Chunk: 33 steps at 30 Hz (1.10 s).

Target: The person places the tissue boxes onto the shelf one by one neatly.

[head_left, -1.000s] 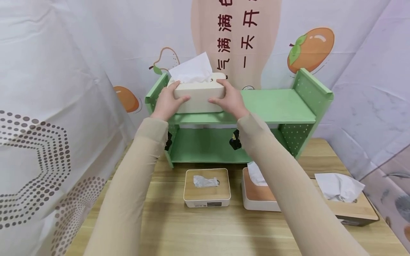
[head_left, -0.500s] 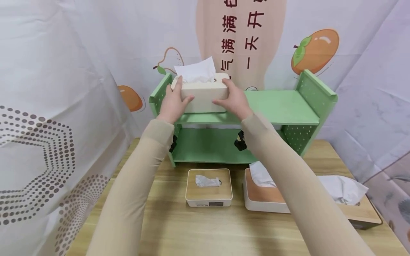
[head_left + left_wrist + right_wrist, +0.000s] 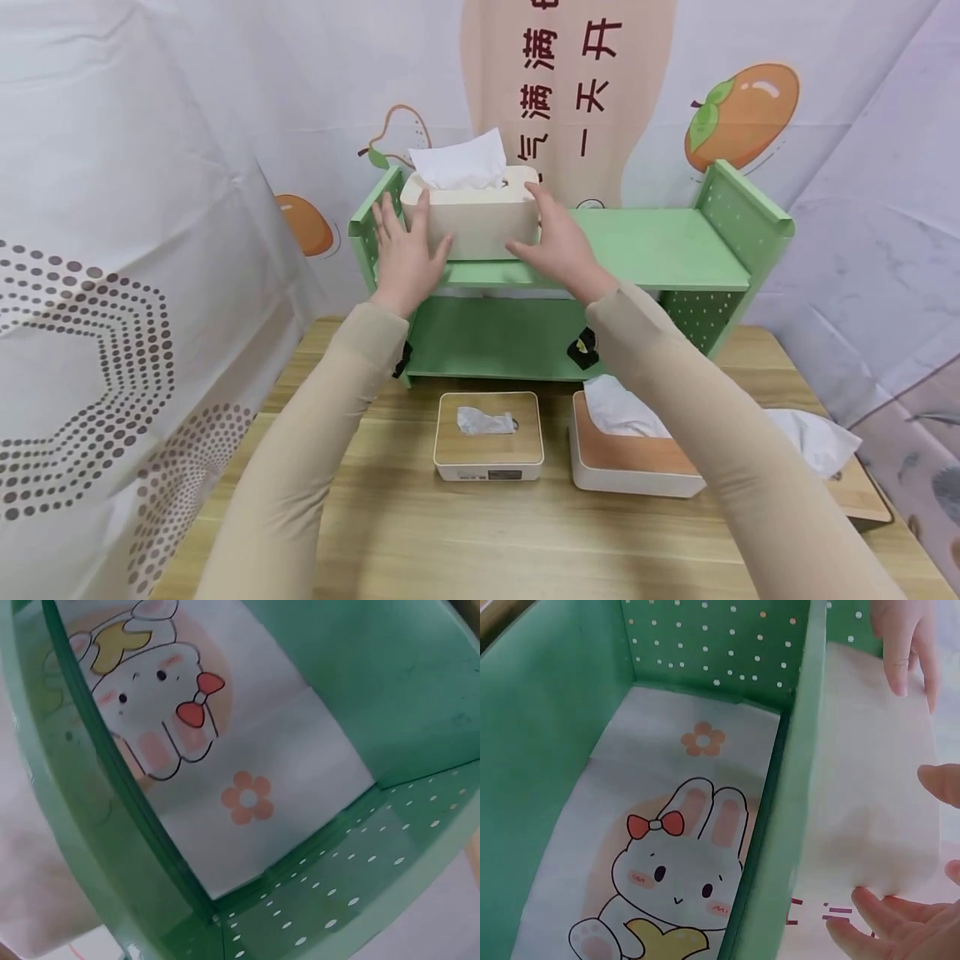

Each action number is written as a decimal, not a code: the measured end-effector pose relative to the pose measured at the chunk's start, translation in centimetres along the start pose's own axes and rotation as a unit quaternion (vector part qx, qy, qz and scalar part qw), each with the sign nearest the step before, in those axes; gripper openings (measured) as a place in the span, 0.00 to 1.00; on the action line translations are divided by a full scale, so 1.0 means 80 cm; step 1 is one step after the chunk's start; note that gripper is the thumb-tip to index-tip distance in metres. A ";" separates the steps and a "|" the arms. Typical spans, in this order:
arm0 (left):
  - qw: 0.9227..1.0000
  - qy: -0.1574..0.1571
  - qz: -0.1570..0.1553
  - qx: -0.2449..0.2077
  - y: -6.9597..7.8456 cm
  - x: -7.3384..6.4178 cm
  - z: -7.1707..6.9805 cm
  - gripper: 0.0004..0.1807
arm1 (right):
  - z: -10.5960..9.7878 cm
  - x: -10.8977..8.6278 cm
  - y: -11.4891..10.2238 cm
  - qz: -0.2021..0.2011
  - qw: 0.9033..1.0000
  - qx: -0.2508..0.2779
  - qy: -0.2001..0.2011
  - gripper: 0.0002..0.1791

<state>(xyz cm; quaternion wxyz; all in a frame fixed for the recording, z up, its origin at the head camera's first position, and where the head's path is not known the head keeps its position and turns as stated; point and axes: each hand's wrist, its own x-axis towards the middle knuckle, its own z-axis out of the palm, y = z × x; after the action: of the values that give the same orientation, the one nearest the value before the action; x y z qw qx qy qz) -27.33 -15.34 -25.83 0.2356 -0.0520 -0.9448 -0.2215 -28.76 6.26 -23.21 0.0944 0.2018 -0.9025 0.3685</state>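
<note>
A cream tissue box (image 3: 487,225) with a white tissue (image 3: 461,162) standing out of its top sits on the upper board of a green rack (image 3: 645,242), toward the left end. My left hand (image 3: 408,258) is at the box's left front corner, fingers straight and spread. At the right end is my right hand (image 3: 566,246), thumb and fingers loosely extended beside the box. In the right wrist view, the right fingertips (image 3: 862,896) lie at the box's near edge, and the left hand (image 3: 907,641) is at the far end. The left wrist view shows neither hand.
On the wooden table (image 3: 450,542) stand a small wood-topped tissue box (image 3: 487,450), a white one with a brown top (image 3: 637,462), and another (image 3: 855,492) partly behind the right sleeve. The rack's lower board (image 3: 495,333) lies beneath the upper one. A printed curtain (image 3: 337,67) hangs behind.
The left fingers have straightened and spread away from the cream tissue box. My right hand has loosened and shifted slightly right. The box stays in place on the rack.
</note>
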 end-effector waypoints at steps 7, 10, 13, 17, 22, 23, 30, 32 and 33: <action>0.996 0.027 0.079 0.017 -0.007 -0.029 0.004 0.35 | 0.013 -0.032 0.011 -0.014 0.999 0.043 0.000 0.43; 0.995 0.030 0.099 0.013 -0.012 -0.044 0.009 0.34 | 0.022 -0.047 0.018 -0.037 0.997 0.061 0.010 0.40; 0.992 0.041 0.118 0.004 -0.016 -0.062 0.016 0.31 | 0.033 -0.063 0.025 -0.066 0.994 0.078 0.026 0.35; 0.986 0.059 0.152 -0.015 -0.018 -0.088 0.026 0.28 | 0.045 -0.084 0.032 -0.102 0.990 0.083 0.048 0.31; 0.980 0.066 0.187 -0.036 -0.020 -0.116 0.041 0.25 | 0.060 -0.106 0.039 -0.129 0.988 0.078 0.045 0.28; 0.979 0.064 0.190 -0.038 -0.021 -0.122 0.044 0.25 | 0.063 -0.111 0.041 -0.130 0.988 0.079 0.040 0.28; 0.980 0.033 0.191 -0.049 -0.027 -0.153 0.064 0.24 | 0.086 -0.139 0.059 -0.101 0.991 0.084 0.011 0.25; 0.982 0.018 0.182 -0.049 -0.029 -0.161 0.068 0.24 | 0.093 -0.145 0.065 -0.091 0.992 0.088 0.005 0.24; 0.983 0.012 0.178 -0.051 -0.030 -0.166 0.071 0.24 | 0.097 -0.148 0.067 -0.087 0.992 0.091 0.002 0.24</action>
<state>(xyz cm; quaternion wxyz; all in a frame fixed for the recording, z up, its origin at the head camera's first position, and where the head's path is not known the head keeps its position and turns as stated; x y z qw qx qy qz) -18.49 -14.94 -37.47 0.2794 -0.2286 -0.9050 -0.2248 -20.59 7.78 -35.87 0.1089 0.2862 -0.8441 0.4402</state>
